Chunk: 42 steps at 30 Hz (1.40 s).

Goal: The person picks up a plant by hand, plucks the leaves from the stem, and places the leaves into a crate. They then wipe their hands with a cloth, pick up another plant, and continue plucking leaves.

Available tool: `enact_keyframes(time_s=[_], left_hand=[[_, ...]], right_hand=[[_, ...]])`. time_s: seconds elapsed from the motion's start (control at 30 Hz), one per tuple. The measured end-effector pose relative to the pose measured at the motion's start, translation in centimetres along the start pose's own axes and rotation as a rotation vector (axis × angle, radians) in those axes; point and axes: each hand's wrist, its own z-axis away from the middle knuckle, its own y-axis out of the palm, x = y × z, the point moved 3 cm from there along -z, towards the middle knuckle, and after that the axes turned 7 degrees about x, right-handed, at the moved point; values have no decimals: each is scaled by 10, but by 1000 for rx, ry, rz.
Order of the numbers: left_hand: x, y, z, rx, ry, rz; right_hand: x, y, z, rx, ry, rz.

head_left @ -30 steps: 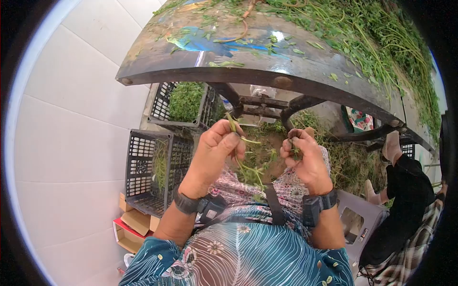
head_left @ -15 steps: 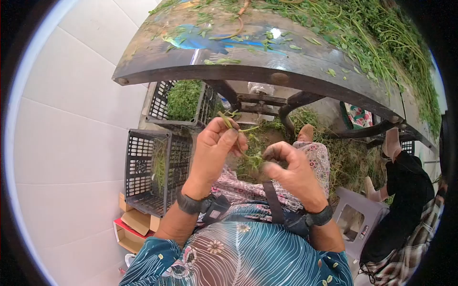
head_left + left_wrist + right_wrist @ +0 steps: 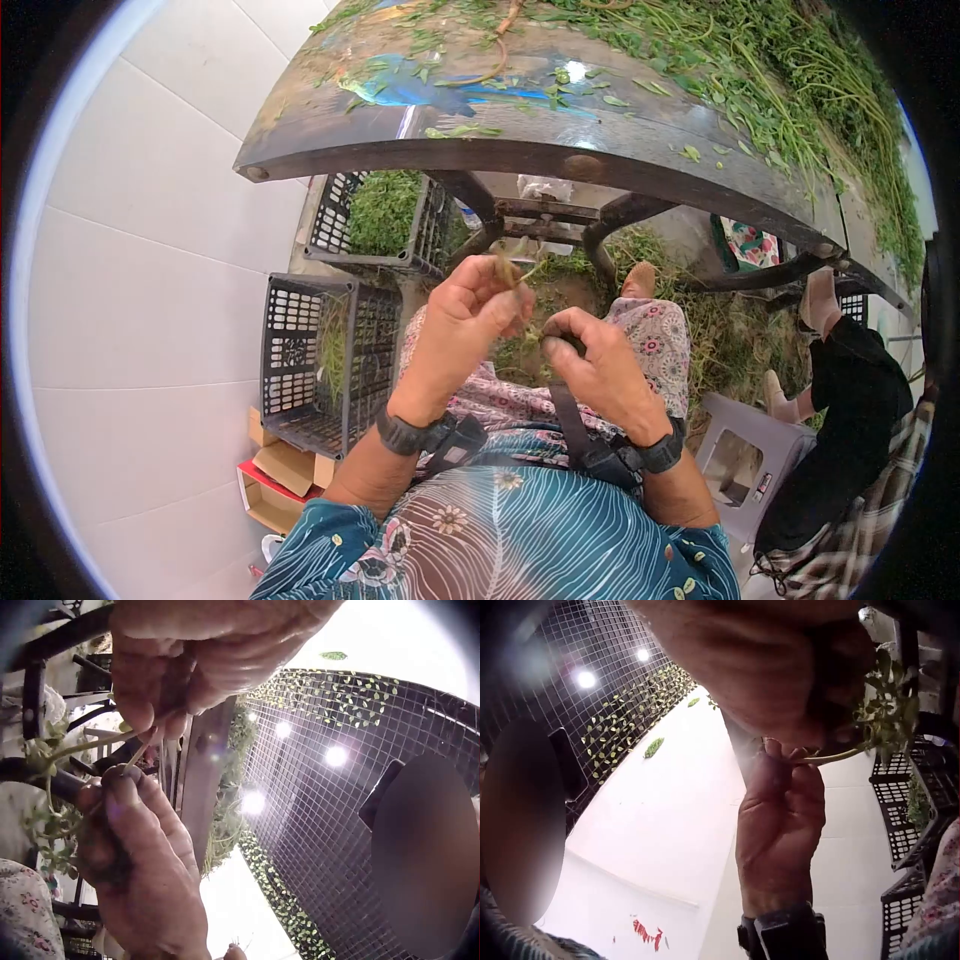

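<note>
Two black crates (image 3: 287,345) stand below the near edge of the counter (image 3: 400,157), by its left corner; a cardboard box (image 3: 288,466) sits just beside the closer one. Toward the right corner, a grey stool (image 3: 768,433) stands near another person's black-clad leg (image 3: 850,385).

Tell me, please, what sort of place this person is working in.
Probably an indoor workroom for sorting greens: leafy stems cover part of the table, and black crates hold more.

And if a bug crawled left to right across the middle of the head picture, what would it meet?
White wall, lower black crate, the person's left hand, their right hand, then the pale stool.
</note>
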Motion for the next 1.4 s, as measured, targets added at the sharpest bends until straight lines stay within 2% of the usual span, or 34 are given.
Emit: enact_keyframes(time_s=[0.1,0.17,0.27,0.37,0.47,0.57,0.67,0.77,0.87,0.97,1.07,1.2,1.3,1.4], left_hand=[[2,6,0,55,4,-104],[3,7,1,91,-77,-70],[7,4,2,109,-121,-86],[0,6,2,104,-130,-149],[-2,7,3,104,-132,-195],[0,5,3,130,-127,-180],[-2,5,5,124,-133,-130],[-8,4,4,93,-117,-110],[-9,1,3,93,-104,-102],[-2,5,2,117,-109,-120],[1,7,2,101,-100,-115],[-3,-7,-1,39,-31,-73],[1,-13,0,48,-69,-81],[0,-6,3,79,-78,-111]], right_hand=[[-3,-1,-1,-28,54,-141],[-6,-2,-2,-25,48,-187],[-4,-2,-1,97,98,-183],[-3,-3,0,134,90,-134],[-10,-2,1,168,59,-232],[-17,-2,1,188,102,-375],[-28,-3,1,142,303,-647],[-44,-8,2,-14,344,-959],[-38,-13,4,-14,304,-857],[-31,-6,-3,-28,-12,-360],[-10,-4,-1,117,-34,-75],[-10,-4,3,96,-33,-24],[-8,-6,6,121,62,-104],[-16,-4,6,71,-10,28]])
